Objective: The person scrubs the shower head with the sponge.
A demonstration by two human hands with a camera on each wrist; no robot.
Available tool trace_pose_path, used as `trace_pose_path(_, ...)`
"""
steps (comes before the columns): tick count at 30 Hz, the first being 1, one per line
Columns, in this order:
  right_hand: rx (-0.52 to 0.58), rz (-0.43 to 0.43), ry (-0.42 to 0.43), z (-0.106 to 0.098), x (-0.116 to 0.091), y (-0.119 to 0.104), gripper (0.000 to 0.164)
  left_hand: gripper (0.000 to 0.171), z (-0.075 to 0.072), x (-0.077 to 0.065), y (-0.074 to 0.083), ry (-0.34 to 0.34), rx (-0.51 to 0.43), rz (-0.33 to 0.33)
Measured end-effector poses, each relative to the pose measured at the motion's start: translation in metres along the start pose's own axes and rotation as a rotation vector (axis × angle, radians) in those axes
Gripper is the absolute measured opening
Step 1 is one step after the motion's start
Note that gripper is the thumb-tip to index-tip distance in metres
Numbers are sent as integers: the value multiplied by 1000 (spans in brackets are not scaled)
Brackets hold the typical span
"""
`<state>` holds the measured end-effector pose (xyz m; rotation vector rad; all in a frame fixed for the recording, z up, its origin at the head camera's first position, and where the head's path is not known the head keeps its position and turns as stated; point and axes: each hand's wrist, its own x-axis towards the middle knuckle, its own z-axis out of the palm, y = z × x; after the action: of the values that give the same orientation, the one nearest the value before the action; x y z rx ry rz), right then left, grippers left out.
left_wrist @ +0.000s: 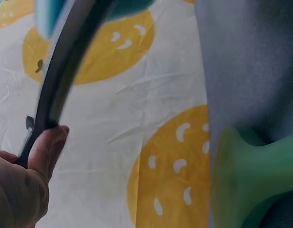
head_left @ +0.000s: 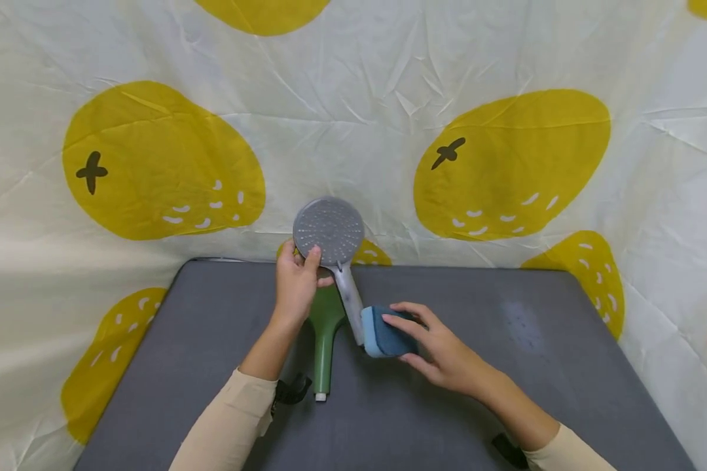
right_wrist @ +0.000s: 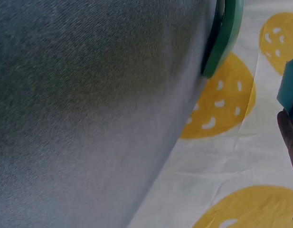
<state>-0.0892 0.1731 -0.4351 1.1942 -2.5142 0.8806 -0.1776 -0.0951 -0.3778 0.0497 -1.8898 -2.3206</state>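
My left hand pinches a grey shower head by the lower rim of its round face, thumb in front. The nozzle side faces me, and the handle slants down to the right. In my right hand is a two-tone blue sponge, gripped between fingers and thumb. The sponge's light blue side overlaps the handle's lower end in the head view. Behind and below lies a green shower head on the table, its handle toward me and its upper part hidden.
A dark grey cloth-covered table spreads under both hands. Behind it hangs a white curtain with yellow fruit prints, close to the table's back edge. A pale patch marks the table at right.
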Motion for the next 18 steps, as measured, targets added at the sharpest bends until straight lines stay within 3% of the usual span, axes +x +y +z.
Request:
trace_pose_path(5, 19, 34, 52, -8, -7, 2, 72, 34, -2, -3, -3, -50, 1, -32)
trace_pose_path(9, 39, 50, 85, -13, -9, 3, 67, 31, -4, -5, -6, -89, -7, -12)
trace_pose_path(18, 78, 89, 108, -20, -10, 3, 77, 38, -4, -10, -9, -182, -23, 7)
